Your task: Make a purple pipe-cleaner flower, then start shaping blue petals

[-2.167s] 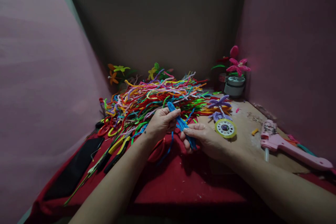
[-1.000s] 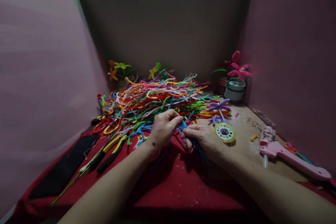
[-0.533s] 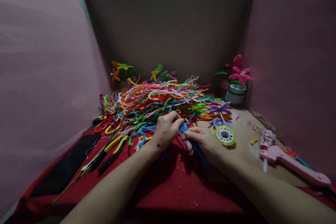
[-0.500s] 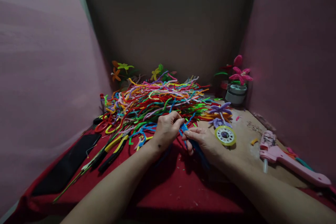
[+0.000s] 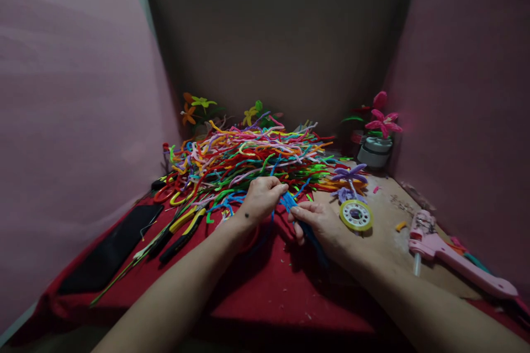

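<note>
Several blue pipe cleaners (image 5: 289, 202) run between my two hands, above the red cloth. My left hand (image 5: 264, 198) pinches them at their upper end, fingers closed. Lower and to the right, my right hand (image 5: 313, 218) is closed round the same strands, and their dark blue ends trail below its palm. Loose blue strands also stick out past my left hand toward the large pile of coloured pipe cleaners (image 5: 248, 157) just behind. The exact crossing of the strands between the fingertips is too small to make out.
Yellow-black pliers (image 5: 182, 237) and a dark flat slab (image 5: 111, 248) lie left. A roll of tape (image 5: 356, 215), a purple pipe-cleaner flower (image 5: 350, 175) and a pink glue gun (image 5: 455, 265) are right, on brown board (image 5: 385, 253). A pink flower (image 5: 384, 122) stands in a grey pot (image 5: 375, 151).
My left hand has drawn slightly away from my right, so more of the blue strands shows between them. The whole view has shifted a little.
</note>
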### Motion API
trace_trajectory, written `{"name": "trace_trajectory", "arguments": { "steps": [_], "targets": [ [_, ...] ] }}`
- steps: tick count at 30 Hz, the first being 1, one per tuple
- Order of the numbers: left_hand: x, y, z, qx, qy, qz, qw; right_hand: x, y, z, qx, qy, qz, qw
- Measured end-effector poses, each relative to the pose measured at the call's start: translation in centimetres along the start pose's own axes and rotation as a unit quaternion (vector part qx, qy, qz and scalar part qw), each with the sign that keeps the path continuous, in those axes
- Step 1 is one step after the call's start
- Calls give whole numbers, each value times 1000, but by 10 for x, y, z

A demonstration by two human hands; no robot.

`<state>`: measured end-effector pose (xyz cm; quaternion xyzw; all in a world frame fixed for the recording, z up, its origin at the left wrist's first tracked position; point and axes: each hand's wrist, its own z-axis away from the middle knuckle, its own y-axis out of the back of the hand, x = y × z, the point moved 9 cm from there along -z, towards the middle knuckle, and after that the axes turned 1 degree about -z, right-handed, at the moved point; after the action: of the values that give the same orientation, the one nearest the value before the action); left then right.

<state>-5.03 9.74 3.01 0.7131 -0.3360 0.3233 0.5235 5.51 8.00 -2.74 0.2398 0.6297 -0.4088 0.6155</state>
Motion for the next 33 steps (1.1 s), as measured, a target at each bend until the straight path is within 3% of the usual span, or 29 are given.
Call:
{"name": "trace_trajectory", "arguments": {
  "steps": [6,10,13,21,26,29,31,33],
  "targets": [
    [-10,-7,0,-39,50,119,991,-2,2,2,5,4,-8,1000],
    [-15,-19,7,-121,114,344,924,-1,6,3,10,6,-14,1000],
    [-16,-22,10,-149,120,388,902,-1,4,3,1,0,-12,1000],
    [-13,-30,11,-154,104,352,917,-2,-1,5,-17,-2,-16,1000],
    [-10,-13,8,-41,46,174,983,3,-3,5,-18,-18,-17,1000],
    [-1,-2,8,22,-8,75,997,7,-3,4,-16,-27,-36,999],
    [-3,3,8,38,1,83,996,8,-3,4,-15,-29,-44,998],
    [-11,-2,7,8,50,161,986,7,-3,4,-20,-22,-41,999]
  ]
}}
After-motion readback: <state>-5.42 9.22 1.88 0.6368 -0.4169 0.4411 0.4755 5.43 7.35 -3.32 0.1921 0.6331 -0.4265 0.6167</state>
